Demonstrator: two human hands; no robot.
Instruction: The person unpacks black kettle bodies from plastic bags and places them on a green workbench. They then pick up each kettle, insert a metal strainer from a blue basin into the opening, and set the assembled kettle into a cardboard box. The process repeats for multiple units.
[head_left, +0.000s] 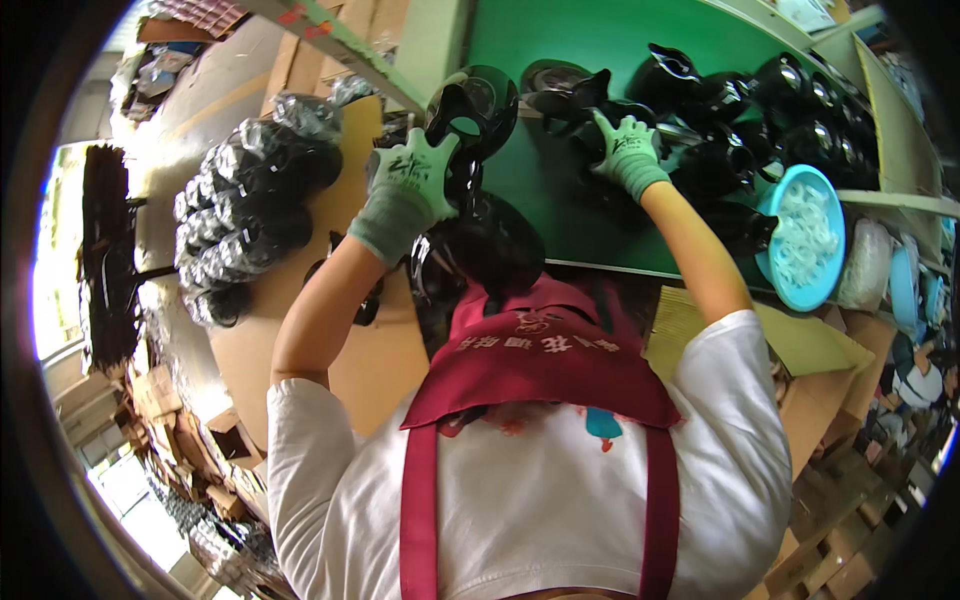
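My left hand [412,185], in a pale green knit glove, is at the left end of the green bench. Its thumb and fingers close on the lower edge of a glossy black curved shell [478,105] with a rounded opening. My right hand [630,155], gloved alike, lies over black shells on the bench, its thumb apart from the fingers. What its palm touches is hidden. Past the right fingertips sits another black shell [565,88] with a pointed lip. Close to my apron is a larger glossy black piece [500,240].
Several black shells [720,160] crowd the bench's right side. A light blue basin [835,240] of clear plastic bits stands at its edge. Plastic-wrapped black pieces [255,190] lie stacked on cardboard [255,350] at left. A metal post [335,45] slants above the left side.
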